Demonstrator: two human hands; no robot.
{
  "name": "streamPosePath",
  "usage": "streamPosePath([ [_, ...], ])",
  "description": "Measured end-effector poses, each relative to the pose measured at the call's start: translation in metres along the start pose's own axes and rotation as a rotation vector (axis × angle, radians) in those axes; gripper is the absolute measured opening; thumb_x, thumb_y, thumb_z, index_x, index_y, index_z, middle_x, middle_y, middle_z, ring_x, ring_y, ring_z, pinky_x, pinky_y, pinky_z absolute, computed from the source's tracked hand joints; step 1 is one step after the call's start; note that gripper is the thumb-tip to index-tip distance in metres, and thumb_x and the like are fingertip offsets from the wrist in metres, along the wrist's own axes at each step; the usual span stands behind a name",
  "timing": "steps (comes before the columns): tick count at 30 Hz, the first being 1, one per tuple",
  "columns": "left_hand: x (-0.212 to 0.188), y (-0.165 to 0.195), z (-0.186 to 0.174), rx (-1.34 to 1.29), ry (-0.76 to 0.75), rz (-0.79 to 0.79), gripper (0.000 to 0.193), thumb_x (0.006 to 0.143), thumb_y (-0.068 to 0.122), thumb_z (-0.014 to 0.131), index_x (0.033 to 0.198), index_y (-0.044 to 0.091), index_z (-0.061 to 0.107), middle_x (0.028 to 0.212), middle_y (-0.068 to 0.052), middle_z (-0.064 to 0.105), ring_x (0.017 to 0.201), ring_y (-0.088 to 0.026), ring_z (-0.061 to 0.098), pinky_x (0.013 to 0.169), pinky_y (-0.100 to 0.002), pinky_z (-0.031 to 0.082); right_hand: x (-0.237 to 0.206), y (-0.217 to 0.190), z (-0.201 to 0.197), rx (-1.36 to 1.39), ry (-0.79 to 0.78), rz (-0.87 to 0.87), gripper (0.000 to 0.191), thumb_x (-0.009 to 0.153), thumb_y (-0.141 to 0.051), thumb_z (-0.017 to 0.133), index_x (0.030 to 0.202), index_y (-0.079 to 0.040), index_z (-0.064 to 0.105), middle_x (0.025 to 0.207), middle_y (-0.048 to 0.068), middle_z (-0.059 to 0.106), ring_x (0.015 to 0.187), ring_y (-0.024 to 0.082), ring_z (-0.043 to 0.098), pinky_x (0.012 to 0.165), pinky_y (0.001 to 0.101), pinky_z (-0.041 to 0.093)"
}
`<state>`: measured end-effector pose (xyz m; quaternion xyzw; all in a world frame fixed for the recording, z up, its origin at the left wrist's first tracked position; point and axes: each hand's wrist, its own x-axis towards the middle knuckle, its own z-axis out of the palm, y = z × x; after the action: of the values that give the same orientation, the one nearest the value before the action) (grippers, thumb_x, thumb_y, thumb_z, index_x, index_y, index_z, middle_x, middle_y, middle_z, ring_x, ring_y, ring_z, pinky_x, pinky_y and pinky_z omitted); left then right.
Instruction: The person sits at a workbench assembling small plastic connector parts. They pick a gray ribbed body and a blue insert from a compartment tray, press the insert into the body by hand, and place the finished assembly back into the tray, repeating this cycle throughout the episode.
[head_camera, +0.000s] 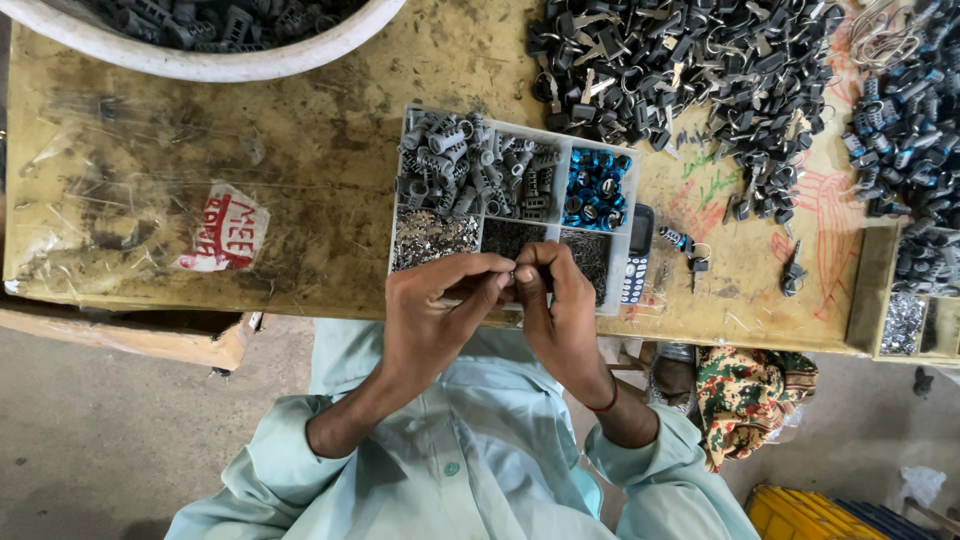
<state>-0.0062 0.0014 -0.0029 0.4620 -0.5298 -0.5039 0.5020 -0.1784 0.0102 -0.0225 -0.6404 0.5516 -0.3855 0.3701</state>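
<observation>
Both hands meet at the near edge of the compartment tray (400, 190), left hand (435, 315) and right hand (560, 320) pinching a small part (512, 276) between fingertips, held close so the sorted pieces stay within reach.

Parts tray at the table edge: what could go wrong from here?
1. Both hands, left hand and right hand, pinch a tiny part right over the near edge of the tray; a slip could drop it onto the lap or floor.
2. The tray sits near the table edge, so a wrist nudge might tip it and mix the compartments.
3. The phone lies tight against the tray and could get pushed off.
</observation>
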Motion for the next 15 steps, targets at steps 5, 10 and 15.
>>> streamPosePath([
  [5, 0.004, 0.000, -0.005, -0.073, -0.052, -0.100, 0.010, 0.095, -0.002, 0.070, 0.104, -0.001, 0.074, 0.089, -0.005, 0.078, 0.082, -0.008, 0.076, 0.071, -0.022, 0.062, 0.011, -0.007, -0.007, -0.132, 0.022, -0.079, 0.003, 0.106, 0.001, 0.056, 0.109, 0.000, 0.056, 0.092, 0.011, 0.060, 0.079, 0.018, 0.059, 0.073, 0.0308, 0.051],
  [10, 0.008, -0.005, -0.006, -0.203, -0.074, -0.186, 0.010, 0.096, -0.001, 0.069, 0.105, -0.001, 0.073, 0.088, -0.004, 0.077, 0.081, -0.007, 0.074, 0.071, -0.022, 0.063, 0.019, -0.014, -0.022, -0.132, -0.082, -0.209, 0.017, 0.101, 0.004, 0.062, 0.116, 0.000, 0.065, 0.107, 0.012, 0.065, 0.101, 0.018, 0.063, 0.085, 0.0311, 0.052],
  [15, 0.006, -0.007, -0.009, -0.120, -0.080, -0.100, 0.012, 0.096, -0.001, 0.070, 0.107, 0.000, 0.074, 0.092, -0.004, 0.077, 0.084, -0.006, 0.074, 0.072, -0.021, 0.062, 0.021, -0.009, -0.031, 0.254, -0.260, 0.036, 0.017, 0.095, 0.002, 0.073, 0.112, -0.003, 0.069, 0.111, 0.004, 0.063, 0.096, 0.009, 0.060, 0.077, 0.0226, 0.048],
])
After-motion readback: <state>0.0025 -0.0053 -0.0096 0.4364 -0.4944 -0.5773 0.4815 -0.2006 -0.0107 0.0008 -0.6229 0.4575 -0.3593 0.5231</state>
